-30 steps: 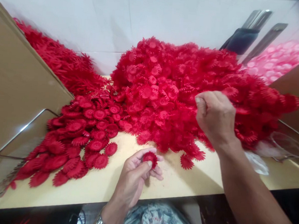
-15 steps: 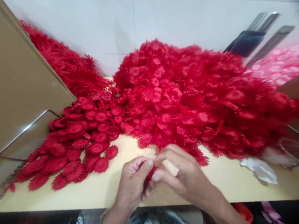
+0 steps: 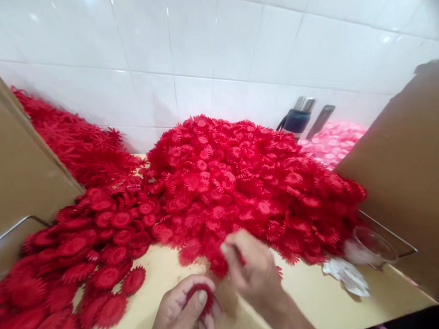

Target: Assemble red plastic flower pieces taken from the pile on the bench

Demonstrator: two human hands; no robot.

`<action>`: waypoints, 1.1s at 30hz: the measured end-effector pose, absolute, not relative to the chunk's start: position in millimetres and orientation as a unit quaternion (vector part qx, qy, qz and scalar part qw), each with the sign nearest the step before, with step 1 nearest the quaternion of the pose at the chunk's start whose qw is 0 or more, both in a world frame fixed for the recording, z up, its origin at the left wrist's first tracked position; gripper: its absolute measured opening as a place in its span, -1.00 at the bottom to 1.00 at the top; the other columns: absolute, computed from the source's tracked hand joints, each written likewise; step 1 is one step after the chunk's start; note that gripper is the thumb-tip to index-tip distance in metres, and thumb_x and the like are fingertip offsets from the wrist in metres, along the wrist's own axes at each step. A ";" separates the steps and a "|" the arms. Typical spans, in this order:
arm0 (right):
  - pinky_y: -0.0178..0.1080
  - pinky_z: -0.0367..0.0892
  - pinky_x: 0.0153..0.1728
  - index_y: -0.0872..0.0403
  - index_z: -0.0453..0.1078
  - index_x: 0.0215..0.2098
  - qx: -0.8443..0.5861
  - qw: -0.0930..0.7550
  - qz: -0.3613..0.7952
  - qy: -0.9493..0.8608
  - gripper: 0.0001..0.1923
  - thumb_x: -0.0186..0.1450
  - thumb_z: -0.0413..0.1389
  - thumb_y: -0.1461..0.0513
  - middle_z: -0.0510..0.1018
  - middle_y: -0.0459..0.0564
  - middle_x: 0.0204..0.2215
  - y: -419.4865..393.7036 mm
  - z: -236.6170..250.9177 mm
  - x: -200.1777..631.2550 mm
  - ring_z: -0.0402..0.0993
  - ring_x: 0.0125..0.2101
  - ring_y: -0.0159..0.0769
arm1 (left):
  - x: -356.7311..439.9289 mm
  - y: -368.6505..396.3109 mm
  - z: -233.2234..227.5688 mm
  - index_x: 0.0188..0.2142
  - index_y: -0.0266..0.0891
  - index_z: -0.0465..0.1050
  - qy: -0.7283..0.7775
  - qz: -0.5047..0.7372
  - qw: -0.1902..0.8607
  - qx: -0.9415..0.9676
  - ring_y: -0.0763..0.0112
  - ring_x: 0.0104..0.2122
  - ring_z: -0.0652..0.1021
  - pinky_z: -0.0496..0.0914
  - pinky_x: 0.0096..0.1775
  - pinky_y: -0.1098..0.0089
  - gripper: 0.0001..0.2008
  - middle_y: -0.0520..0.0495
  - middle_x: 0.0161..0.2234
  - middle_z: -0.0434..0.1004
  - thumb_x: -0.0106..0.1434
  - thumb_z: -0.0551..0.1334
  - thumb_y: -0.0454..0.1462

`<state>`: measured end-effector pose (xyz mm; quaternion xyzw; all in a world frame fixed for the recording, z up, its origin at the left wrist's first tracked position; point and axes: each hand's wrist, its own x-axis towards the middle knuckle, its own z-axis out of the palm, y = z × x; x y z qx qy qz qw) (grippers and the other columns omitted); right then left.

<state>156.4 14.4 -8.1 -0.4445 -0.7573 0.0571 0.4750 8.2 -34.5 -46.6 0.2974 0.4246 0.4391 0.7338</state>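
The left hand (image 3: 184,313) has its grip clamped on a small red flower disc (image 3: 200,296), thumb pressed over its face, low over the counter (image 3: 308,299). The right hand (image 3: 252,271) is closed in a pinch on another red piece (image 3: 240,259) (mostly hidden by the fingers) at the near edge of the big red heap (image 3: 247,191). The held disc is round, so it has no real long axis; its flat face tilts up toward the camera. The likely trouble: the right hand's piece could snag neighbouring petals and drag several off the heap, or the small disc could slip from under the thumb.
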 end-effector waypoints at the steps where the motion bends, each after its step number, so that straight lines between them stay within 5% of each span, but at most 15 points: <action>1: -0.36 0.20 -0.54 0.12 0.29 -0.47 -0.463 0.482 -0.003 -0.744 -0.81 0.28 -0.07 0.34 0.35 -0.08 -0.61 26.7 -2.5 164.4 0.25 -0.60 -0.42 | 7.1 -33.6 -46.3 -0.37 -0.28 0.42 0.422 0.447 0.733 0.291 0.56 -0.75 0.39 0.24 -0.69 0.56 -0.66 -0.01 -0.58 0.48 -0.03 0.34 -0.07; 4: -0.24 0.29 -0.34 0.17 0.38 -0.30 -0.546 0.409 -0.158 -0.714 -0.85 0.28 -0.02 0.31 0.47 0.06 -0.45 62.3 10.5 193.5 0.38 -0.41 -0.27 | 5.9 -32.3 -43.8 -0.29 -0.25 0.43 0.414 0.478 0.726 0.269 0.52 -0.69 0.42 0.29 -0.70 0.53 -0.65 -0.06 -0.45 0.52 -0.04 0.37 -0.13; 9: -0.14 0.31 -0.17 0.12 0.43 -0.22 -0.544 0.329 -0.155 -0.757 -0.82 0.25 0.02 0.32 0.52 0.07 -0.30 69.0 7.9 219.5 0.40 -0.24 -0.18 | 6.1 -31.5 -40.4 -0.45 -0.31 0.40 0.439 0.491 0.703 0.268 0.58 -0.76 0.36 0.24 -0.77 0.57 -0.71 0.00 -0.58 0.46 0.01 0.32 -0.11; 15: -0.26 0.34 -0.25 0.10 0.43 -0.25 -0.474 0.428 0.036 -0.769 -0.83 0.27 0.00 0.31 0.52 0.02 -0.35 17.5 -0.6 188.7 0.42 -0.30 -0.30 | 6.9 -29.2 -42.8 -0.58 -0.30 0.31 0.453 0.462 0.712 0.274 0.61 -0.89 0.27 0.06 -0.85 0.65 -0.62 0.06 -0.76 0.38 0.00 0.29 -0.01; 19: -0.32 0.31 -0.35 0.09 0.39 -0.29 -0.414 0.355 0.248 -0.801 -0.89 0.21 0.12 0.24 0.45 -0.05 -0.41 -6.0 -6.2 156.2 0.38 -0.37 -0.35 | 11.3 -29.3 -44.6 -0.64 -0.29 0.26 0.476 0.447 0.708 0.269 0.64 -0.90 0.22 0.01 -0.86 0.67 -0.56 0.09 -0.83 0.29 -0.02 0.28 0.03; 23: -0.35 0.24 -0.43 0.10 0.32 -0.35 -0.397 0.293 0.298 -0.817 -0.94 0.19 0.12 0.28 0.36 -0.11 -0.48 -9.9 -15.6 146.8 0.32 -0.44 -0.40 | 14.1 -33.2 -45.1 -0.62 -0.31 0.28 0.475 0.432 0.712 0.285 0.64 -0.89 0.23 0.01 -0.86 0.66 -0.51 0.05 -0.80 0.31 0.09 0.15 0.09; 29: -0.39 0.19 -0.53 0.10 0.32 -0.41 -0.399 0.369 0.211 -0.812 -0.83 0.27 -0.06 0.38 0.36 -0.11 -0.56 -10.7 -21.7 146.9 0.28 -0.56 -0.44 | 14.4 -36.1 -39.9 -0.39 -0.31 0.35 0.397 0.424 0.743 0.333 0.51 -0.73 0.43 0.34 -0.69 0.54 -0.72 0.03 -0.65 0.43 0.12 0.23 -0.10; 33: -0.39 0.18 -0.61 0.09 0.32 -0.43 -0.470 0.445 0.076 -0.758 -0.83 0.27 -0.05 0.36 0.34 -0.13 -0.63 5.7 -12.4 151.8 0.24 -0.64 -0.45 | 13.1 -35.3 -35.7 -0.47 -0.35 0.36 0.429 0.434 0.727 0.315 0.46 -0.71 0.47 0.39 -0.65 0.48 -0.80 -0.06 -0.59 0.51 0.10 0.26 -0.22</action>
